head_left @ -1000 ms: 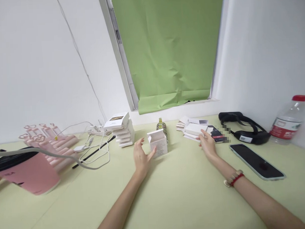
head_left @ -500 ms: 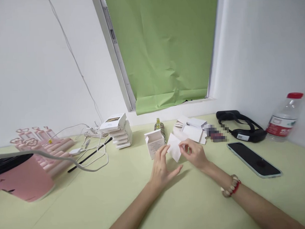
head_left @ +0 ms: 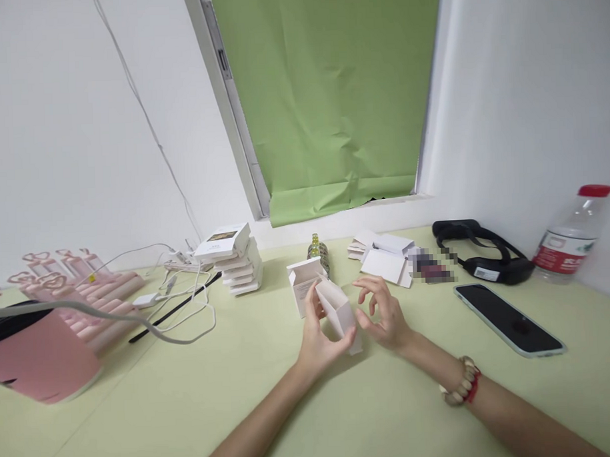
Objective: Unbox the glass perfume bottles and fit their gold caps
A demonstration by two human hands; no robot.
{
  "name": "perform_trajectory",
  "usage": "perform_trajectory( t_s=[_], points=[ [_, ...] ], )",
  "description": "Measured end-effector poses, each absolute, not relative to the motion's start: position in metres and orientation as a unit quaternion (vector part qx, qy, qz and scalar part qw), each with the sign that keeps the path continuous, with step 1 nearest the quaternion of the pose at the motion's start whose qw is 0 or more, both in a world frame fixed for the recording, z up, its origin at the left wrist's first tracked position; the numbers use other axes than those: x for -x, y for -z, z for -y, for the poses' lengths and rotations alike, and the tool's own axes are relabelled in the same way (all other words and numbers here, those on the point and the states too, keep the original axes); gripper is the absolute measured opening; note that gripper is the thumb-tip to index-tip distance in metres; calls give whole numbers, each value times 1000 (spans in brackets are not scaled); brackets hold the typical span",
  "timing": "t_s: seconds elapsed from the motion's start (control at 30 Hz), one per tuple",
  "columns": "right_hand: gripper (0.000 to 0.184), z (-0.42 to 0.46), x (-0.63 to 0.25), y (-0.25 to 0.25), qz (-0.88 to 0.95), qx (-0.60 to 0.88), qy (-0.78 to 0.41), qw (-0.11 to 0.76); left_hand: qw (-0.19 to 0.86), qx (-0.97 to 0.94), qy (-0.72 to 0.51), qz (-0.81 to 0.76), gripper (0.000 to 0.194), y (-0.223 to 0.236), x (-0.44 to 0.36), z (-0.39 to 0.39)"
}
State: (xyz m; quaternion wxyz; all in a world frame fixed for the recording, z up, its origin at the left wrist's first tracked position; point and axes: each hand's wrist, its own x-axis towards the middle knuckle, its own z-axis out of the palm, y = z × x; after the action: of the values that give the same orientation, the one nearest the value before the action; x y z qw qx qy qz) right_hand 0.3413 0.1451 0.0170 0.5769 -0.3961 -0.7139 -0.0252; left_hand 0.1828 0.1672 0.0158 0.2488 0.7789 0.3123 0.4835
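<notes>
My left hand [head_left: 316,335] grips a small white cardboard box blank [head_left: 340,312], now popped into a tube shape, just above the green table [head_left: 291,402]. My right hand [head_left: 382,312] is beside it on the right, fingers curled and spread, touching the box's right side. Behind stands a folded white box [head_left: 303,285] with its flap open, and a small glass bottle with a yellow cap [head_left: 320,251]. A pile of flat white box blanks [head_left: 386,259] lies further right.
A stack of white boxes [head_left: 236,261] sits at the back left, beside white cables [head_left: 182,293] and pink items [head_left: 52,310]. A phone [head_left: 508,318], a black headset [head_left: 481,259] and a water bottle [head_left: 568,242] lie on the right. A green blind [head_left: 325,94] covers the window.
My right hand took a flat blank from the pile and brought it to the middle. My left hand left the standing box and took hold of the blank, which has opened into a tube.
</notes>
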Motion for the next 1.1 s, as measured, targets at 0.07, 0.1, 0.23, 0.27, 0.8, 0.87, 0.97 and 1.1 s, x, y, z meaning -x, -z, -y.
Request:
perform_trajectory(
  t_s=[0.07,0.1,0.23,0.27,0.8,0.87,0.97,1.1],
  points=[
    [46,-147,-343,-16,713,385,-23,585,200,-813,-473,-276,95,-14,-181,-167],
    [46,-148,-343,-16,714,376,-45,589,170,-826,-469,-263,97,-13,-181,-167],
    [43,-146,-344,-21,708,344,-109,607,46,-844,-470,-254,99,-8,-176,-170],
    [44,-144,-344,-22,707,337,-115,611,17,-845,-471,-253,98,-7,-175,-171],
    [14,-145,-341,-28,695,378,-77,608,-113,-843,-447,-277,83,-10,-171,-175],
    [17,-145,-341,-27,693,383,-78,606,-107,-837,-448,-296,82,-10,-171,-175],
    [19,-146,-339,-27,680,401,-79,608,-98,-821,-461,-321,79,-11,-172,-175],
    [23,-146,-337,-28,663,415,-66,620,-119,-802,-490,-321,76,-12,-174,-174]
  ],
)
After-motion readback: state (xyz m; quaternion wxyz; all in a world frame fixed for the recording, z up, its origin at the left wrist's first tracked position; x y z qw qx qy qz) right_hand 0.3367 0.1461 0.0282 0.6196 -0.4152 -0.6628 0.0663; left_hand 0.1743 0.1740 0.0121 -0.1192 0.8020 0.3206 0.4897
